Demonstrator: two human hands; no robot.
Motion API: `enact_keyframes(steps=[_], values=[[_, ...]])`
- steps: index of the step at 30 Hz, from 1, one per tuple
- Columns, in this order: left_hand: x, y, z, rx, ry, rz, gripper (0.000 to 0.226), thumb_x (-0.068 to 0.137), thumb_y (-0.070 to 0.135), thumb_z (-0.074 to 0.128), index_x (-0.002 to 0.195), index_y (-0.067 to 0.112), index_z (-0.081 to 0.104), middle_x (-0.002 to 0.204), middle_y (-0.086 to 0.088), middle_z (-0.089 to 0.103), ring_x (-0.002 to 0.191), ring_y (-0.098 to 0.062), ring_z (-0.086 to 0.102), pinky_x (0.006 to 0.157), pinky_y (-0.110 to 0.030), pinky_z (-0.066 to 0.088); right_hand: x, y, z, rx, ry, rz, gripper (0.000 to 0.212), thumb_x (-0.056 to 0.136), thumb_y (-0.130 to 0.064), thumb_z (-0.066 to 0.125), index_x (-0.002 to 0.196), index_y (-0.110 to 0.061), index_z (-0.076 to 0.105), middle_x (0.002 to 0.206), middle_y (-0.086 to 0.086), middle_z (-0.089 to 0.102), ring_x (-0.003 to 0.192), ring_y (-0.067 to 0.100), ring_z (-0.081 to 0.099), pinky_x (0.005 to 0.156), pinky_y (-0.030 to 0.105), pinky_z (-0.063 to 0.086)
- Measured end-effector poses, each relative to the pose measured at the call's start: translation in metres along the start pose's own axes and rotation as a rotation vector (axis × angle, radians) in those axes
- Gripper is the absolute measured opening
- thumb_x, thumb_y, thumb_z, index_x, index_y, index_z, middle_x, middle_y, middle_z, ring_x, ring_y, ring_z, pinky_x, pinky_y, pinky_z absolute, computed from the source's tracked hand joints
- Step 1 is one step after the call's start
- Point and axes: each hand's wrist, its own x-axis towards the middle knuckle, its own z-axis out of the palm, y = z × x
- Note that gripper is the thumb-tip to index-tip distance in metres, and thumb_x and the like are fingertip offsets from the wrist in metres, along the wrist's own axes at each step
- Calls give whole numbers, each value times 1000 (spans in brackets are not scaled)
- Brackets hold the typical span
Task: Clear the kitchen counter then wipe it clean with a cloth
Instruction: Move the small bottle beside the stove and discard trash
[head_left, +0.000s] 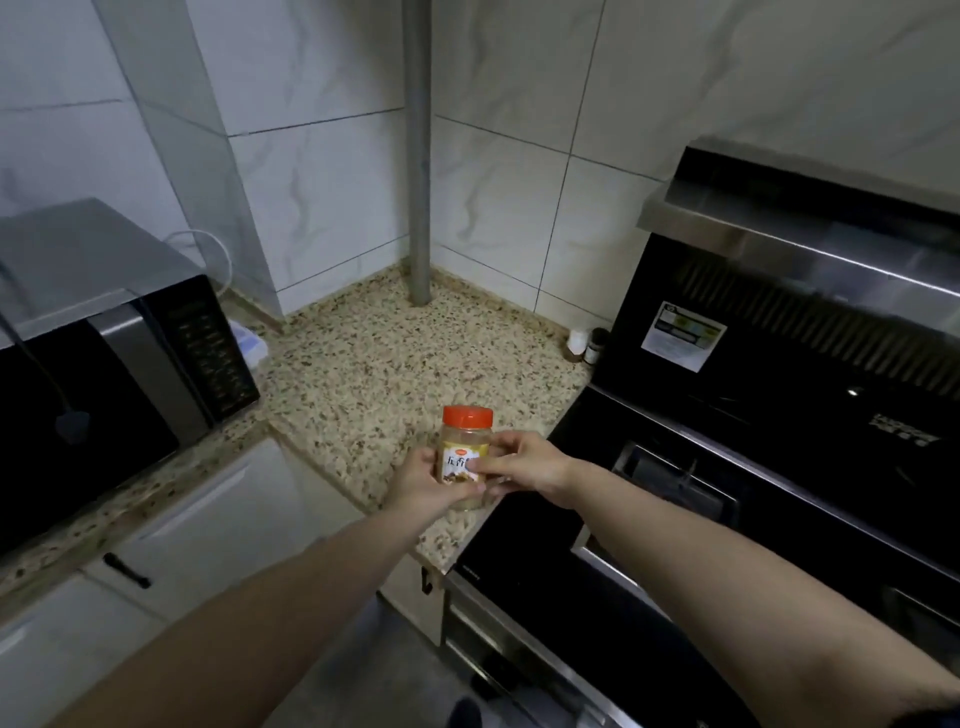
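A clear plastic spice jar (464, 444) with an orange lid and a yellow label is held upright over the front part of the speckled granite counter (363, 358). My left hand (427, 480) grips its lower left side. My right hand (519, 462) grips its right side, fingers across the label. Two small bottles (586, 343), one white-capped and one dark, stand at the counter's far right edge against the stove hood. No cloth is in view.
A microwave (114, 364) stands on the counter at the left, with a blue-white container (247, 343) beside it. A grey pipe (418, 156) rises from the back corner. A black integrated stove (753, 441) fills the right. White cabinets (208, 519) are below.
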Motion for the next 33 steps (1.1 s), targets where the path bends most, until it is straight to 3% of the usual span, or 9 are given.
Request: enact_keyframes(steps=[2, 4, 8, 13, 17, 22, 25, 29, 33], values=[[23, 6, 4, 11, -22, 16, 53, 61, 8, 91, 84, 26, 46, 93, -3, 65, 78, -12, 62, 66, -24, 55, 20, -4, -9, 12, 20, 12, 45, 85, -10, 75, 128, -8, 61, 84, 1, 68, 67, 11, 67, 61, 21, 57], [49, 13, 8, 7, -49, 16, 49, 64, 0, 87, 82, 24, 48, 92, -5, 67, 77, -14, 63, 63, -23, 53, 40, -10, -20, 16, 40, 22, 46, 83, -14, 78, 126, -10, 63, 84, 1, 66, 70, 12, 67, 59, 19, 56], [97, 26, 10, -36, -151, -13, 42, 64, 7, 90, 92, 18, 60, 88, 2, 74, 83, -11, 71, 70, -28, 58, 73, -25, -39, -3, 68, 28, 42, 79, -22, 82, 118, -18, 68, 91, 7, 65, 81, 24, 59, 63, 27, 53], [141, 41, 23, -78, -309, 19, 45, 69, 8, 87, 108, 19, 67, 98, 1, 75, 82, -4, 72, 65, -20, 55, 101, -42, -64, -27, 126, 4, 34, 83, -15, 78, 115, -13, 67, 82, 0, 64, 69, 17, 60, 57, 23, 50], [181, 46, 36, -24, -335, 14, 78, 47, 33, 97, 117, 20, 63, 106, 0, 74, 101, -22, 70, 83, -39, 58, 116, -48, -93, -4, 206, 21, 30, 89, -14, 69, 119, -10, 66, 87, 7, 63, 67, 13, 58, 61, 26, 49], [244, 61, 62, 52, -405, -4, 64, 65, 8, 89, 116, 20, 53, 106, -1, 68, 93, -16, 66, 72, -28, 51, 137, -43, -126, 207, 499, 82, 25, 94, -21, 64, 117, -13, 67, 101, 8, 68, 74, 15, 63, 64, 26, 55], [272, 65, 73, 138, -415, 7, 68, 62, 12, 91, 117, 24, 51, 102, 2, 67, 90, -16, 65, 69, -28, 50, 144, -40, -133, 318, 593, 116, 24, 96, -23, 61, 117, -10, 67, 103, 7, 69, 85, 21, 63, 78, 36, 54], [324, 73, 98, 267, -498, 39, 75, 60, 9, 91, 124, 16, 52, 109, -3, 67, 96, -24, 64, 80, -36, 53, 164, -44, -142, 446, 714, 150, 17, 98, -22, 58, 111, -16, 66, 104, 6, 69, 83, 20, 63, 73, 30, 51], [363, 86, 124, 349, -469, 88, 71, 61, 10, 90, 121, 17, 54, 108, -3, 67, 92, -25, 63, 80, -36, 51, 179, -37, -146, 553, 763, 157, 26, 98, -26, 57, 121, -15, 65, 113, 7, 71, 88, 19, 68, 76, 30, 53]])
